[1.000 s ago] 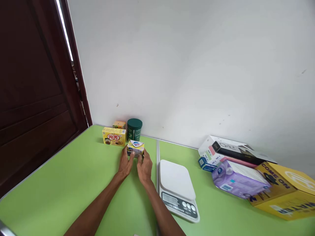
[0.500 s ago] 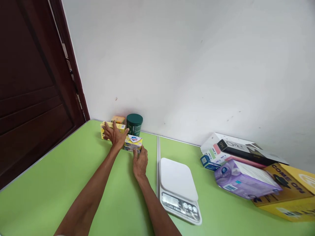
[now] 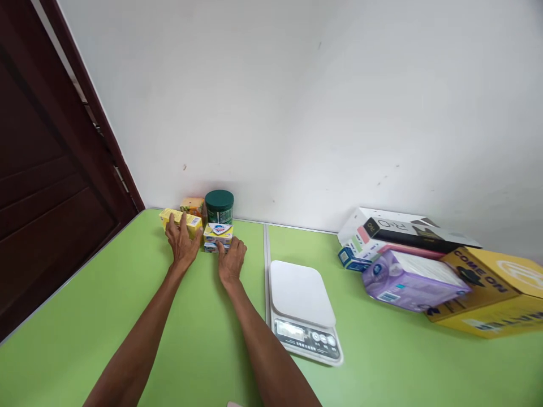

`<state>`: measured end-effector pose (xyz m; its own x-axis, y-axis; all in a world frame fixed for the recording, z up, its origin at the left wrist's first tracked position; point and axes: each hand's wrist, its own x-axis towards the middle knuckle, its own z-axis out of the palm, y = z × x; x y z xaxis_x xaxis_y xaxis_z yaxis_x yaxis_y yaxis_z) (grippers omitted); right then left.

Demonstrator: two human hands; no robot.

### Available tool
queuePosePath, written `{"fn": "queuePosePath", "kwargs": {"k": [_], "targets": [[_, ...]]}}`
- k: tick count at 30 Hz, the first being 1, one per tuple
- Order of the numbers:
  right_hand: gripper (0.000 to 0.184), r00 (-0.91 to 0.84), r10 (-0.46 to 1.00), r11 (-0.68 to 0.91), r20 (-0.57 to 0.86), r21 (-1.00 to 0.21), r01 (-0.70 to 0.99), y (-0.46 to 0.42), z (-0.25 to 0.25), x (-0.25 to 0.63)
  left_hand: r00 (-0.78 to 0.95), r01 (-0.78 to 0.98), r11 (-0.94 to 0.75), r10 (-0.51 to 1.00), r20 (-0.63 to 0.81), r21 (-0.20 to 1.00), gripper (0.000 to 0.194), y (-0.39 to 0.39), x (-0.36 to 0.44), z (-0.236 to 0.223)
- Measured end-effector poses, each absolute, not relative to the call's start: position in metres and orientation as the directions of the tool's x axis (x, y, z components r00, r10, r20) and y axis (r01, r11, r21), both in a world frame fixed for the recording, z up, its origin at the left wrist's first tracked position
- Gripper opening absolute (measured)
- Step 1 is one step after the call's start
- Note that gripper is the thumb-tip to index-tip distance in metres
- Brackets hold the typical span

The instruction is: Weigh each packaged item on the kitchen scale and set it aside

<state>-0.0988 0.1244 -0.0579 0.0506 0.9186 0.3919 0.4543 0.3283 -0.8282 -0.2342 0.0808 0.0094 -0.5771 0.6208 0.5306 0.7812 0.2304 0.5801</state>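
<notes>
My left hand [image 3: 182, 244] is on a small yellow carton [image 3: 190, 221], its fingers spread over the front and top and its thumb by the right end. The carton looks tilted, and its lower front is hidden by the hand. My right hand [image 3: 231, 261] holds the front right corner of two stacked soap boxes [image 3: 217, 233], thumb in front and fingers curled at the right. Just behind the soap boxes stands a green lidded tub [image 3: 219, 207]. Left of the tub, an orange patterned box [image 3: 192, 206] sits behind the yellow carton.
A white kitchen scale [image 3: 302, 294] lies right of my arms, beside a seam in the green table [image 3: 203, 339]. Farther right are a purple tissue pack [image 3: 407, 285], a yellow box [image 3: 479, 294], a blue box [image 3: 353, 258] and a black-and-white box [image 3: 403, 230]. A wall runs along the back.
The view has shifted, so most things appear slightly higher and farther left. The yellow carton has turned or tilted under my left hand, showing more of its top. My right hand stays at the soap boxes.
</notes>
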Motion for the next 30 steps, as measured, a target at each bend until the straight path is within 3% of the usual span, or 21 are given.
{"fn": "queuePosePath", "kwargs": {"k": [6, 9, 13, 16, 20, 24, 26, 30], "targets": [[0.045, 0.022, 0.915, 0.359, 0.402, -0.838, 0.41, 0.116, -0.062, -0.093, -0.535, 0.811, 0.14, 0.568, 0.625, 0.568, 0.105, 0.058, -0.205, -0.008], [0.054, -0.013, 0.925, 0.357, 0.379, -0.858, 0.369, 0.114, -0.064, -0.091, -0.439, 0.862, 0.089, 0.623, 0.648, 0.498, 0.081, 0.04, -0.189, -0.027], [0.04, -0.012, 0.939, 0.323, 0.343, -0.871, 0.37, 0.119, -0.054, -0.092, -0.241, 0.883, -0.033, 0.825, 0.511, 0.469, 0.034, 0.038, -0.183, -0.045], [0.038, -0.026, 0.941, 0.319, 0.337, -0.861, 0.397, 0.112, -0.041, -0.09, -0.187, 0.879, -0.087, 0.842, 0.506, 0.469, 0.028, 0.047, -0.185, -0.043], [0.06, -0.07, 0.932, 0.35, 0.357, -0.828, 0.438, 0.078, -0.024, -0.078, -0.152, 0.868, -0.136, 0.843, 0.516, 0.478, 0.03, 0.055, -0.19, -0.034], [0.074, -0.281, 0.784, 0.621, 0.554, -0.707, 0.338, 0.037, 0.005, -0.031, -0.123, 0.873, -0.134, 0.87, 0.478, 0.468, 0.038, 0.053, -0.195, -0.035], [0.066, -0.215, 0.71, 0.702, 0.671, -0.649, 0.294, 0.029, 0.02, 0.018, -0.149, 0.869, -0.098, 0.882, 0.446, 0.485, 0.042, 0.046, -0.195, -0.036], [0.04, 0.219, 0.648, 0.629, 0.729, -0.675, 0.387, 0.044, 0.021, 0.154, -0.288, 0.788, 0.0, 0.884, 0.369, 0.616, 0.047, 0.024, -0.187, -0.034]]}}
